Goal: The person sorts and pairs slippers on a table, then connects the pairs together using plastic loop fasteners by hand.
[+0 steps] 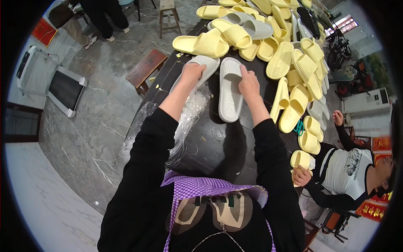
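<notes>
Two pale grey slide sandals lie side by side on a dark table (pixel 218 143). My left hand (pixel 192 72) grips the strap end of the left grey sandal (pixel 206 64). My right hand (pixel 248 82) holds the strap of the right grey sandal (pixel 229 94), which lies lengthwise toward me. A heap of clear plastic bags (pixel 184 122) sits under my left forearm at the table's left edge.
A big pile of yellow sandals (pixel 289 63) covers the far and right side of the table, with a few grey ones mixed in. A seated person (pixel 348 172) at the right holds a yellow sandal (pixel 301 159). A wooden bench (pixel 146 67) and stool (pixel 168 17) stand at the left.
</notes>
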Demonstrator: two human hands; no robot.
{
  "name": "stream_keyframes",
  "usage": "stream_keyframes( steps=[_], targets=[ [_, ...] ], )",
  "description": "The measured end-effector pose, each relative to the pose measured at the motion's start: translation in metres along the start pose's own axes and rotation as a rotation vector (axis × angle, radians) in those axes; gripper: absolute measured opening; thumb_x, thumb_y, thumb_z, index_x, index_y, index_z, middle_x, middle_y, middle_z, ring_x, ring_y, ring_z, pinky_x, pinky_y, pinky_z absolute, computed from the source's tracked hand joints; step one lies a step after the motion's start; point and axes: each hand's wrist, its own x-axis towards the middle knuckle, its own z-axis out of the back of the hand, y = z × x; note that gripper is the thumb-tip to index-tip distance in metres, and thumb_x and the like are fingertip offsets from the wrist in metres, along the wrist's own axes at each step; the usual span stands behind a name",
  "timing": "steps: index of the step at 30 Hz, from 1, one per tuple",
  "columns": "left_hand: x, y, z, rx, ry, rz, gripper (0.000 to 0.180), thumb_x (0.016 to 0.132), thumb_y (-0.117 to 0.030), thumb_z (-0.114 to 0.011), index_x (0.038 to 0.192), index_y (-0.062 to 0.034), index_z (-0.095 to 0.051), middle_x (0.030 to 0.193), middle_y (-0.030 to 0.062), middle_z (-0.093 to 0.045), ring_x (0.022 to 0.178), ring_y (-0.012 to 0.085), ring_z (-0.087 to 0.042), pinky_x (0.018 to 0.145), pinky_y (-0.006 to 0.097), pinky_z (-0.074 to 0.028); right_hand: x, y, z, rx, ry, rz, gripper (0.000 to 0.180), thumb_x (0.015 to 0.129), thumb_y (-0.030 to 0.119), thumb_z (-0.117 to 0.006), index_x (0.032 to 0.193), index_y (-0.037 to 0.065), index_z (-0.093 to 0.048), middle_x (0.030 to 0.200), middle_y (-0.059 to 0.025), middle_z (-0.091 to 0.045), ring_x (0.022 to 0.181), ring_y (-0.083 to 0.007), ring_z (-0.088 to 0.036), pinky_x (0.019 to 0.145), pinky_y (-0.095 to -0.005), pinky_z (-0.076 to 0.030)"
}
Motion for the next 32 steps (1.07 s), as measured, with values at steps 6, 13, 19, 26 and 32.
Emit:
stream_keyframes(
  steps=[6, 13, 19, 26, 32],
  targets=[
    [-0.067, -0.097, -0.004, -0.007, -0.059, -0.170, 0.022, 0.076, -0.022, -0.063, 0.066, -0.0021, -0.060, 0.059, -0.0007, -0.051, 0.053, 0.0074, -0.044, 0.049, 0.026, -0.035, -0.058, -0.018, 0.082, 0.054, -0.036, -0.045, 0.054, 0.075, -0.002, -0.044, 0.128, 0.011, -0.044, 0.109, -0.0204, -0.055, 0.100, -0.0381, -0.054, 0.085, -0.0426, -0.044],
    [-0.215, -0.044, -0.081, -0.070, 0.102, -0.236, 0.024, 0.083, -0.018, -0.056, 0.072, 0.0037, -0.053, 0.066, 0.0137, -0.052, 0.064, 0.0182, -0.050, 0.058, 0.034, -0.040, -0.189, -0.065, 0.089, 0.130, 0.087, -0.154, 0.060, 0.074, -0.001, -0.053, 0.132, 0.004, -0.040, 0.124, -0.0207, -0.049, 0.111, -0.0369, -0.050, 0.091, -0.0372, -0.043],
    [-0.283, 0.018, -0.034, 0.109, 0.382, -0.368, 0.014, 0.082, -0.010, -0.059, 0.088, 0.0036, -0.058, 0.085, 0.0164, -0.059, 0.074, 0.0288, -0.059, 0.066, 0.035, -0.047, -0.234, -0.057, 0.115, 0.321, 0.407, -0.264, 0.056, 0.075, 0.002, -0.062, 0.128, 0.003, -0.044, 0.108, -0.0135, -0.056, 0.085, -0.0194, -0.058, 0.074, -0.0291, -0.048],
    [-0.267, 0.035, 0.099, 0.804, -0.209, -0.531, 0.009, 0.078, -0.005, -0.059, 0.086, -0.0010, -0.059, 0.084, 0.0141, -0.056, 0.084, 0.0337, -0.053, 0.075, 0.041, -0.043, -0.201, 0.014, 0.122, 0.677, 0.304, -0.103, 0.017, 0.080, 0.003, -0.061, 0.096, -0.002, -0.062, 0.076, -0.0046, -0.061, 0.070, -0.0091, -0.056, 0.064, -0.0233, -0.046],
    [-0.245, 0.055, 0.122, 1.138, -0.310, -0.177, 0.030, 0.076, -0.008, -0.063, 0.105, -0.0053, -0.057, 0.103, 0.0176, -0.053, 0.094, 0.0359, -0.051, 0.083, 0.039, -0.042, -0.173, 0.132, 0.064, 0.843, 0.501, 0.275, 0.011, 0.083, 0.007, -0.062, 0.091, 0.000, -0.064, 0.085, -0.0062, -0.064, 0.074, -0.0146, -0.060, 0.066, -0.0250, -0.046]
  ],
)
